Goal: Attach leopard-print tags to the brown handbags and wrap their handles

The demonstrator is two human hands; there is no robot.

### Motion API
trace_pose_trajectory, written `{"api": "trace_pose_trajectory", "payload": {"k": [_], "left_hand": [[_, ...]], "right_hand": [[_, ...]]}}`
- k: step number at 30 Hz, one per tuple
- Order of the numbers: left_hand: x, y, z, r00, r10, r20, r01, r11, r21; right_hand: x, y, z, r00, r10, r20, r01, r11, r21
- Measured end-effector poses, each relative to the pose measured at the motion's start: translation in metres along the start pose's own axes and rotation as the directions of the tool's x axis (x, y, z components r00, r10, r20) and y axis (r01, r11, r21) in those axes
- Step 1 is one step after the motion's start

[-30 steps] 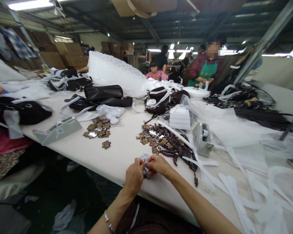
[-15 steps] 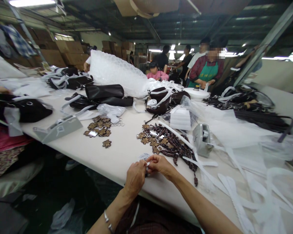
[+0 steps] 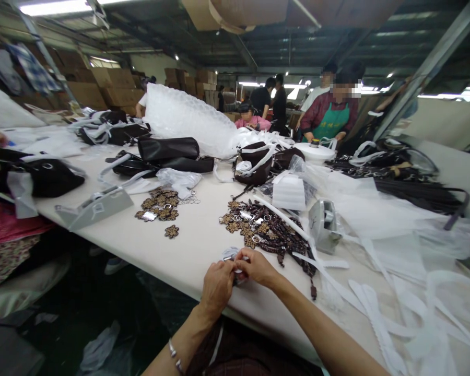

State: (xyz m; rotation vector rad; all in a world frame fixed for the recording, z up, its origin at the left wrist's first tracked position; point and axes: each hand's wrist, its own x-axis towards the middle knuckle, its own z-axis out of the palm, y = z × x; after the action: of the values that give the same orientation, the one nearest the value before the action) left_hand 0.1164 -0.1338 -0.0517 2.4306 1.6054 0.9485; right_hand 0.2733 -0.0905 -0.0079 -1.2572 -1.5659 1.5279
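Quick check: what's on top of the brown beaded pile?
Silvery pieces and spotted flower charms show on the beaded pile. Whatever lies beneath is covered.

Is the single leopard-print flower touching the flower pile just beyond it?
No, a strip of bare tabletop shows between the single flower and the flower pile.

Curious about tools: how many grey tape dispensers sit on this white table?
2: one dispenser left of the spotted flower-shaped charms, another right of the dark beaded tassels. More may be hidden.
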Motion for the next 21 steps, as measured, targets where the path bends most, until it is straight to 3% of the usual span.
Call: {"api": "trace_pose_trajectory", "payload": {"k": [5,10,12,17,21], "left_hand": [[-0.001,0.0,-0.007,0.998,0.043,0.05,-0.043,0.999,-0.001],[0.001,0.001,-0.021,0.992,0.075,0.106,-0.073,0.997,-0.027],[0.002,0.0,-0.026,0.991,0.089,0.105,-0.085,0.996,-0.034],[0.001,-0.005,-0.03,0.991,0.117,0.069,-0.115,0.993,-0.037],[0.005,-0.003,-0.039,0.985,0.164,0.054,-0.158,0.982,-0.106]], "right_hand": [[0.003,-0.002,0.014,0.97,-0.189,-0.155,0.16,0.971,-0.179],[0.013,-0.014,0.027,0.943,-0.197,-0.268,0.148,0.97,-0.193],[0.017,-0.02,0.022,0.963,-0.16,-0.217,0.126,0.978,-0.164],[0.018,-0.03,0.002,0.996,-0.074,0.04,0.079,0.989,-0.128],[0.012,-0.036,0.004,0.994,-0.085,0.062,0.095,0.977,-0.191]]}}
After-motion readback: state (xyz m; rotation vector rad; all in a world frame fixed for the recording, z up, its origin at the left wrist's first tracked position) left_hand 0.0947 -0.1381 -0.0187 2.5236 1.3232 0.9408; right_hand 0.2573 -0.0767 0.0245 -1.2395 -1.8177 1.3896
